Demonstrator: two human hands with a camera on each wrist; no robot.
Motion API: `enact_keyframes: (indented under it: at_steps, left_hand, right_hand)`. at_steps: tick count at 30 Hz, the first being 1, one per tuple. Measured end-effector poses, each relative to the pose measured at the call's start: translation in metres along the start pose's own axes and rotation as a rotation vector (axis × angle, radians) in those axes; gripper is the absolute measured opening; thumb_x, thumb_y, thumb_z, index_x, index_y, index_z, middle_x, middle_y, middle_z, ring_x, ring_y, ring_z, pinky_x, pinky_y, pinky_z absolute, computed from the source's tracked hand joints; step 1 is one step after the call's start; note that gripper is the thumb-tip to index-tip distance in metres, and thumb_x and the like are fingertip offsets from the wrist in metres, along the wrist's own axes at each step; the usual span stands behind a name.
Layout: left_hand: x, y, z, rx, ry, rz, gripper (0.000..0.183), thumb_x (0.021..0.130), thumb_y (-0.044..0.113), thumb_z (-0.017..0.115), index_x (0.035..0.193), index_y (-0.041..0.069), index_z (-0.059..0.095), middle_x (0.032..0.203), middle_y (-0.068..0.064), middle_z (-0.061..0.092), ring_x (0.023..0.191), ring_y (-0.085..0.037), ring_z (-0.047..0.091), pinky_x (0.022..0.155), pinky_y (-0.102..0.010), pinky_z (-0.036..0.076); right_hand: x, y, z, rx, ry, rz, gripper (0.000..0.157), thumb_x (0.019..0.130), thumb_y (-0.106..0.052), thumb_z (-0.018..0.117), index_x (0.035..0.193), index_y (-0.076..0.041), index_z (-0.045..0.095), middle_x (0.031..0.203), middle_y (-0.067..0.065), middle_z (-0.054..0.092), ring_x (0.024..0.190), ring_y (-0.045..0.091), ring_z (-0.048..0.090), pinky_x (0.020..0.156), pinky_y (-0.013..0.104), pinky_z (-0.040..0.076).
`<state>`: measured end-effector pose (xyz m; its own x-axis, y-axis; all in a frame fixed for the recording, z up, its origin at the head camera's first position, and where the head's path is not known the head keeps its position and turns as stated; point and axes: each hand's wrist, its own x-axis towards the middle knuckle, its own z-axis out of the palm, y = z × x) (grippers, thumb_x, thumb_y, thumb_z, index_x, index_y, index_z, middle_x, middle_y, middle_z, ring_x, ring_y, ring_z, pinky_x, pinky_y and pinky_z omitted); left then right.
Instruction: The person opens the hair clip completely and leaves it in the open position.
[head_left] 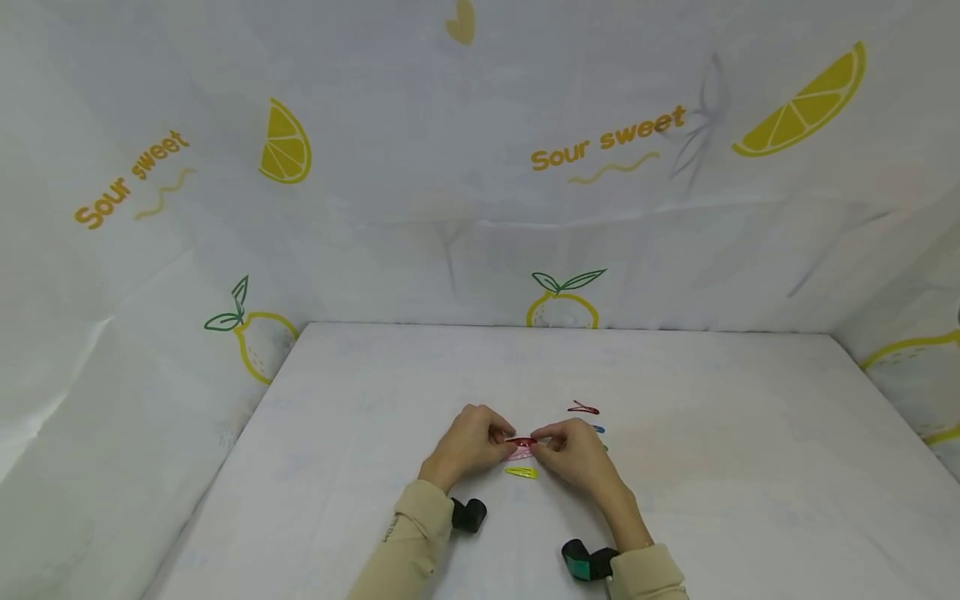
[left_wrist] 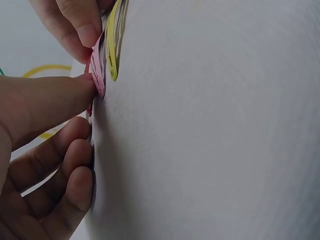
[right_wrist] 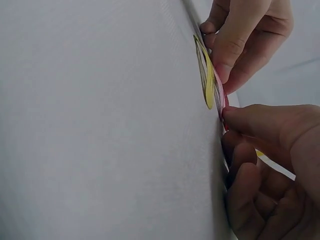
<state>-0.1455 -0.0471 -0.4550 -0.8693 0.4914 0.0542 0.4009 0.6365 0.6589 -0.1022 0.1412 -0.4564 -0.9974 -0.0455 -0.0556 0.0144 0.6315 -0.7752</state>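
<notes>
On white table [head_left: 750, 417], left hand [head_left: 471, 440] and right hand [head_left: 576, 451] pinched ends of red clip [head_left: 522, 442], thumbs nearly closed to fingers; gentle, even hold seemed best, sparing pink clip [head_left: 520, 455] beside.

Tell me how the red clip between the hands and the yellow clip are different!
Colour: the red clip is dark red; the yellow clip is bright yellow.
Touch: the left hand and right hand pinch the red clip's ends; neither holds the yellow clip.
Place: the red clip is farther from the person than the yellow clip.
Both are slim and longish.
</notes>
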Motion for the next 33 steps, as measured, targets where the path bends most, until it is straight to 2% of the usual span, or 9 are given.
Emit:
enact_keyframes:
  at_steps: [12,16,21,29,33]
  left_hand:
    - [0.0,-0.002,0.004,-0.008,-0.006,0.022,0.006,0.088,0.008,0.079,0.093,0.005,0.082,0.078,-0.001,0.074,0.064,0.003,0.052,0.061,-0.015,0.046]
    - [-0.001,-0.001,0.004,-0.009,-0.001,0.044,0.007,0.089,0.01,0.078,0.094,0.007,0.082,0.083,-0.002,0.074,0.066,0.003,0.052,0.062,-0.015,0.046]
    - [-0.003,0.001,0.002,0.0,0.002,0.078,0.008,0.09,0.012,0.078,0.096,0.008,0.082,0.086,-0.002,0.073,0.068,0.002,0.053,0.063,-0.015,0.045]
    - [-0.008,0.004,0.0,-0.022,0.036,0.113,0.01,0.092,0.012,0.076,0.099,0.007,0.082,0.091,-0.004,0.077,0.075,-0.003,0.061,0.068,-0.016,0.049]
    - [-0.011,0.005,-0.001,-0.06,0.025,0.124,0.015,0.093,0.015,0.075,0.104,0.007,0.081,0.094,-0.004,0.08,0.077,-0.002,0.065,0.071,-0.016,0.052]
  right_hand:
    - [-0.002,0.0,-0.002,0.02,-0.013,-0.03,0.023,0.087,-0.01,0.078,0.11,-0.004,0.079,0.058,-0.002,0.058,0.053,0.007,0.043,0.05,0.02,0.032]
    - [-0.001,0.002,-0.002,0.028,-0.015,-0.064,0.026,0.087,-0.012,0.08,0.111,-0.004,0.079,0.06,-0.002,0.06,0.053,0.005,0.043,0.049,0.019,0.033]
    - [0.0,0.003,-0.004,0.02,-0.014,-0.13,0.02,0.087,-0.012,0.08,0.105,-0.003,0.08,0.065,0.0,0.065,0.057,0.002,0.047,0.052,0.018,0.038]
    - [-0.002,0.001,-0.007,0.043,-0.023,-0.131,0.016,0.089,-0.014,0.079,0.103,-0.006,0.081,0.081,0.002,0.074,0.067,0.005,0.055,0.059,0.019,0.045]
    - [-0.005,0.0,-0.009,0.075,-0.042,-0.172,0.019,0.091,-0.014,0.077,0.106,-0.003,0.08,0.089,0.006,0.078,0.067,0.005,0.06,0.06,0.019,0.048]
